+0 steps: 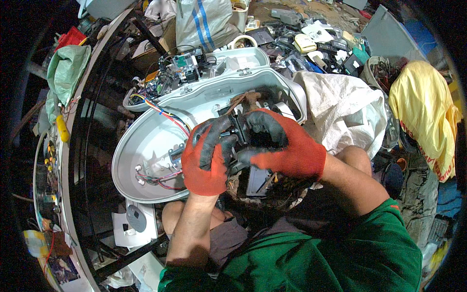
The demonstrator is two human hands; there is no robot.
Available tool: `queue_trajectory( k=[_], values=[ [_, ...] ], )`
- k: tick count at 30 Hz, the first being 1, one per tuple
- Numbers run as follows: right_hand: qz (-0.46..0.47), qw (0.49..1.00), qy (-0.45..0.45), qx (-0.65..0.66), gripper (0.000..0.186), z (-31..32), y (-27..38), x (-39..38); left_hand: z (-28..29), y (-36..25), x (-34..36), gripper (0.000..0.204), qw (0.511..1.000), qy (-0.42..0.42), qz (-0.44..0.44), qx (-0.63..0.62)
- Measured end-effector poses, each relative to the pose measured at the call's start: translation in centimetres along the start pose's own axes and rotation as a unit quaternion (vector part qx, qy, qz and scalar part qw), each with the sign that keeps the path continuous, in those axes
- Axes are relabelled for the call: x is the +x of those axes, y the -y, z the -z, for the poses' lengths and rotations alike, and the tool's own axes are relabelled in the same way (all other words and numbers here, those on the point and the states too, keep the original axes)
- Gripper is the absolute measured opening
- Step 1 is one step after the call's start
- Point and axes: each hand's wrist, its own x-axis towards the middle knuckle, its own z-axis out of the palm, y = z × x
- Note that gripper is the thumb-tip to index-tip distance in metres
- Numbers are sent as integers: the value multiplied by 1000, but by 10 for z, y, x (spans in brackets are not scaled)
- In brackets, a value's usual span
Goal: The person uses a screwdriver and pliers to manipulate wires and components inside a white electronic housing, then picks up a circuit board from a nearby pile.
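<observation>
Both my hands wear red gloves with black-coated palms and fingers. Between them is a small black part (238, 125), perhaps plastic, mostly covered by the fingers; its exact kind does not show. My left hand (206, 153) closes on its left side, and the curled fingers of my right hand (284, 143) grip it from the right. Below and behind them lies a long, pale grey oval housing (141, 160), open like a shell. Red, yellow and black wires (170, 117) run inside it. Under my right hand a flat grey piece (258, 181) is partly visible.
Beyond the housing sits a pile of circuit boards and wires (187, 68). A heap of mixed electronic scrap (321, 44) covers the far ground. White sacking (345, 107) and a yellow bag (421, 112) lie to the right. A dark metal frame (87, 146) stands at left.
</observation>
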Motion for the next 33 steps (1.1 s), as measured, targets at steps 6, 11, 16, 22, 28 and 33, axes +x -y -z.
queue_trajectory(
  k=[6,11,16,22,28,33],
  values=[
    [99,979,-13,-176,48,5,-4,3,-1,4,-3,27,1000,5,-4,12],
    [132,963,-9,-235,44,8,1,4,3,-9,7,25,865,138,302,-378],
    [-69,997,-17,17,43,7,8,-1,-5,-3,9,26,980,1,47,-195],
    [-67,997,-15,21,44,7,-1,-2,11,-8,11,27,998,43,-43,-24],
    [-73,997,-1,23,44,4,6,0,7,10,1,27,996,70,7,-50],
    [-116,990,-13,82,45,8,9,1,11,-2,5,40,997,26,-73,-15]
  ],
)
